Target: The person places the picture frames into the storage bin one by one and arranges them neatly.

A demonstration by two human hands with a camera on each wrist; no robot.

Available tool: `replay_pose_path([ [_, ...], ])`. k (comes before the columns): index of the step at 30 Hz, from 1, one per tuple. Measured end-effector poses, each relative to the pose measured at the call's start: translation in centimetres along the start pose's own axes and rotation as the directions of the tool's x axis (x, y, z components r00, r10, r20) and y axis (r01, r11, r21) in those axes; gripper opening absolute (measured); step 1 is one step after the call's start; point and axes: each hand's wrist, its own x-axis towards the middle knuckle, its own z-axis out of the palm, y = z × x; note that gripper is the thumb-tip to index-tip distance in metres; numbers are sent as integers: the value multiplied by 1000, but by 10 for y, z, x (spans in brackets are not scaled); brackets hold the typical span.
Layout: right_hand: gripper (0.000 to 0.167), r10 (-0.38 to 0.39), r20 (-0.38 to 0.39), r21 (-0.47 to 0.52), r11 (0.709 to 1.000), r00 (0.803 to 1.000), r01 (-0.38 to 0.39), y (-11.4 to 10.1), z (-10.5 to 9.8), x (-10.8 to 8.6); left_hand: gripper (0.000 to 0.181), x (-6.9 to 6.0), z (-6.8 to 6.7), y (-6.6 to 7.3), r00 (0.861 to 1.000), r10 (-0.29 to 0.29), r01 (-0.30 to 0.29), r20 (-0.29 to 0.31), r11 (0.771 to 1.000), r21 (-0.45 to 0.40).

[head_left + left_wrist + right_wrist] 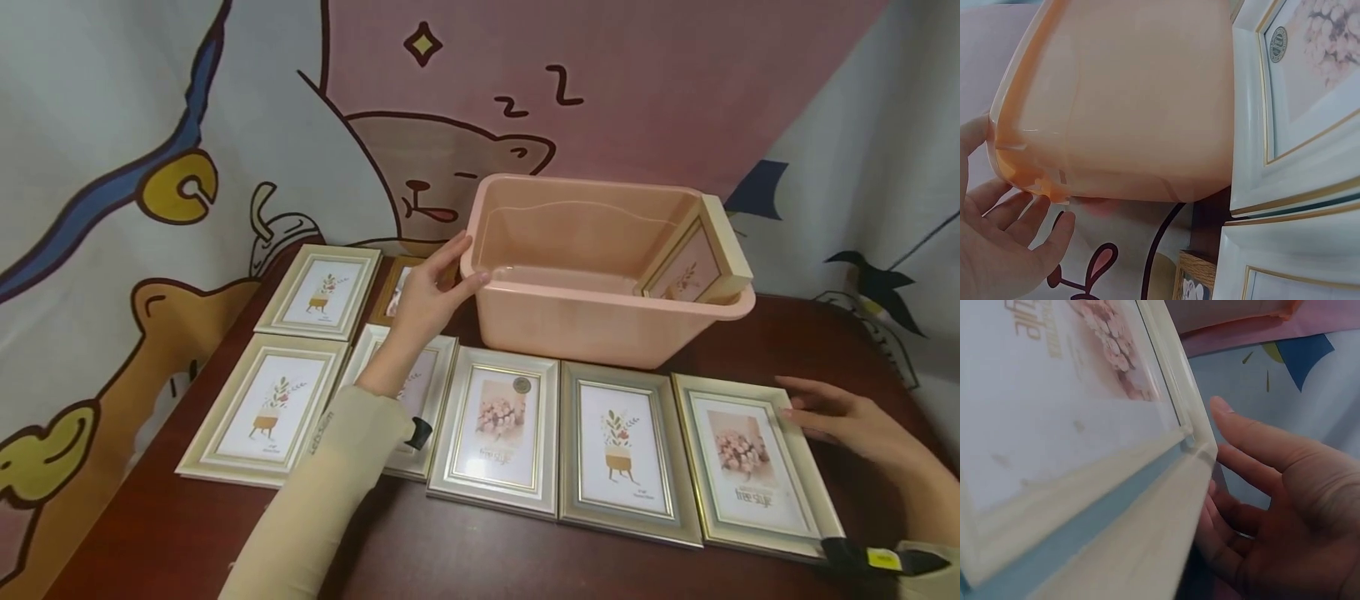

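Observation:
A pink plastic bin (570, 321) stands toward the back of the table. My left hand (429, 292) holds its left front corner, thumb and fingers on either side of the rim; the left wrist view shows this hand (1010, 231) at the bin's corner. A cream picture frame (678, 258) leans upright inside the bin's right end. On the right, my right hand (847, 417) touches the right edge of a cream frame with a flower print (757, 467). In the right wrist view that hand's fingers (1241, 465) lie loosely along the frame's edge, the thumb apart from it.
Along the front lie a greenish-gold frame (622, 450), a silver-white frame (495, 429) and a white frame (431, 400) partly behind my left arm. Two cream frames (258, 417) lie at left. A brown wooden frame (390, 292) is mostly hidden. A cartoon-printed curtain (637, 92) hangs behind.

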Motion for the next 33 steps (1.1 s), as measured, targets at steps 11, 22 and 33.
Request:
replay_pose_path([
  [11, 83, -31, 4, -69, 997, 1000, 31, -16, -2, -1, 61, 4, -2, 2, 1000, 2, -2, 3, 1000, 16],
  [22, 67, -42, -82, -53, 998, 996, 37, -20, -5, 3, 61, 7, -4, 5, 1000, 6, -6, 4, 999, 38],
  [33, 60, -46, -158, 53, 997, 986, 55, -8, -18, -1, 61, 14, -1, 6, 1000, 13, -14, 4, 999, 41],
])
